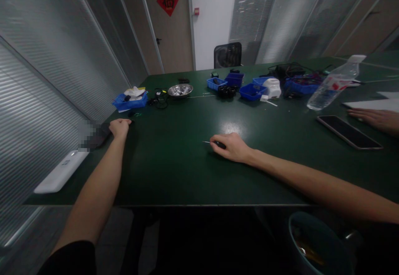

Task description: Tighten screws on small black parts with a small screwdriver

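Observation:
My right hand [232,147] is over the middle of the green table [174,175], its fingers closed round a small tool [220,144] with a dark handle. The tool's thin metal tip points left. Farther left, my left hand [120,127] is closed near the table's left side, pinching a small dark thing [132,122] too small to name. Just behind that hand are small dark and green bits [134,114] and a blue tray [131,101] with white papers in it.
A metal bowl [180,90], black cables [159,99] and blue trays [252,92] line the back. At the right are a tilted bottle [333,85], a phone [349,132] and another person's hand [375,119]. A white case [62,171] lies left; a bin [318,246] stands below the edge.

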The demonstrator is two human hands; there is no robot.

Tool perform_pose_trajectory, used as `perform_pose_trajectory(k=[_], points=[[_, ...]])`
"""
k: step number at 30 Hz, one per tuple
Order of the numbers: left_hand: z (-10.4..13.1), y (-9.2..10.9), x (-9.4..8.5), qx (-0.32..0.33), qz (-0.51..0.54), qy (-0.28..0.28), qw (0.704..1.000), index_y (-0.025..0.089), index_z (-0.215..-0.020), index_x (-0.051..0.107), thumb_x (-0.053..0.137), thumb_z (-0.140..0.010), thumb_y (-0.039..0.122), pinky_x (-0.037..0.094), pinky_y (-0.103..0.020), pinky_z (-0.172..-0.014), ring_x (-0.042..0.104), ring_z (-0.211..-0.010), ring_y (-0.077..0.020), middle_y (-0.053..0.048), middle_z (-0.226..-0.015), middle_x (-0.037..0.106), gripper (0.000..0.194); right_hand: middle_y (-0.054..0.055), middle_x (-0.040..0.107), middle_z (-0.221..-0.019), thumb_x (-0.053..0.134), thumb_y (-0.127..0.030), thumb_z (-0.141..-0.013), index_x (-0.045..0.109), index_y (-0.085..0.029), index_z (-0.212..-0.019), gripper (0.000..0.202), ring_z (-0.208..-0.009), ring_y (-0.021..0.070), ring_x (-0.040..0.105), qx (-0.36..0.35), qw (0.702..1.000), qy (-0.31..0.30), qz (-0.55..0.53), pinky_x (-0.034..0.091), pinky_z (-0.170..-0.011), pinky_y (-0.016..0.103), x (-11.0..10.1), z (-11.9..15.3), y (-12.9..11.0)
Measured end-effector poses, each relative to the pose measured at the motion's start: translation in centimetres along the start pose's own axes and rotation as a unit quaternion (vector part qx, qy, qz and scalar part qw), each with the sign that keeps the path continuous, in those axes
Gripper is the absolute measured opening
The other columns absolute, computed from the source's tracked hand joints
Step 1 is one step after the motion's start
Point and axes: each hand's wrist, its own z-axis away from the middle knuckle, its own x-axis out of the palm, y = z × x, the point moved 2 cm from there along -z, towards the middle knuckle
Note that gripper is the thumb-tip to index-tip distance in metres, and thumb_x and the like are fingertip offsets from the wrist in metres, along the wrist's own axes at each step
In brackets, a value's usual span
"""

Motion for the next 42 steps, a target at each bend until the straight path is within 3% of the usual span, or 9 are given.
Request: perform_pose_trajectory(k=[4,16,27,31,36,42], points=[[0.6,0.4,-0.2,-0.005,0.012,0.007,1.000,0.014,-0.081,0.078,0.062,-0.072,0.010,0.056,-0.035,-0.093,0.071,-0.089,-0.0249,-0.007,-0.077,0.076,0.019,0.004,0.075,-0.085,0.052,-0.035,-0.106,0.072,-0.017,-0.109,0.027,-0.067,0.0131,0.064,0.001,1.000,0.001,0.002,0.044,-0.066,0.026,0.1,0.0,0.1],[-0.1,0.0,-0.2,-0.038,0.017,-0.009,0.999,0.014,-0.092,0.082,0.068,-0.069,0.012,0.053,-0.031,-0.094,0.071,-0.095,-0.0223,-0.007,-0.089,0.078,0.027,0.004,0.075,-0.087,0.053,-0.035,-0.105,0.073,-0.017,-0.109,0.027,-0.068,0.0136,0.064,0.008,1.000,-0.004,0.004,0.043,-0.068,0.028,0.1,0.0,0.1],[-0.5,-0.4,-0.3,-0.004,-0.027,-0.041,0.999,0.015,-0.092,0.081,0.070,-0.074,0.015,0.054,-0.034,-0.096,0.072,-0.095,-0.0259,-0.010,-0.091,0.078,0.021,0.003,0.075,-0.086,0.052,-0.037,-0.106,0.072,-0.017,-0.110,0.028,-0.066,0.0131,0.063,0.000,1.000,-0.004,0.006,0.042,-0.066,0.027,0.2,0.0,0.2],[0.0,0.5,-0.7,0.068,-0.094,-0.058,0.992,0.016,-0.085,0.077,0.073,-0.078,0.021,0.052,-0.038,-0.101,0.070,-0.097,-0.0294,-0.011,-0.087,0.075,0.010,0.003,0.074,-0.084,0.052,-0.037,-0.106,0.072,-0.017,-0.109,0.028,-0.065,0.0132,0.062,0.004,1.000,-0.006,0.006,0.041,-0.066,0.027,0.2,-0.1,0.2],[1.5,2.2,-0.9,0.188,-0.210,-0.090,0.955,0.015,-0.085,0.071,0.066,-0.083,0.021,0.048,-0.047,-0.104,0.065,-0.107,-0.0361,-0.017,-0.100,0.071,0.008,0.004,0.074,-0.084,0.051,-0.037,-0.106,0.072,-0.017,-0.110,0.030,-0.066,0.0135,0.063,0.006,1.000,-0.011,0.000,0.042,-0.066,0.028,0.0,-0.1,0.0],[2.4,2.6,-0.8,0.195,-0.251,-0.095,0.943,0.013,-0.095,0.072,0.065,-0.083,0.019,0.049,-0.046,-0.099,0.064,-0.109,-0.0373,-0.021,-0.115,0.069,0.016,0.004,0.074,-0.086,0.051,-0.037,-0.106,0.072,-0.017,-0.110,0.029,-0.067,0.0136,0.064,0.003,1.000,-0.010,0.004,0.042,-0.067,0.027,0.2,0.0,0.2]])
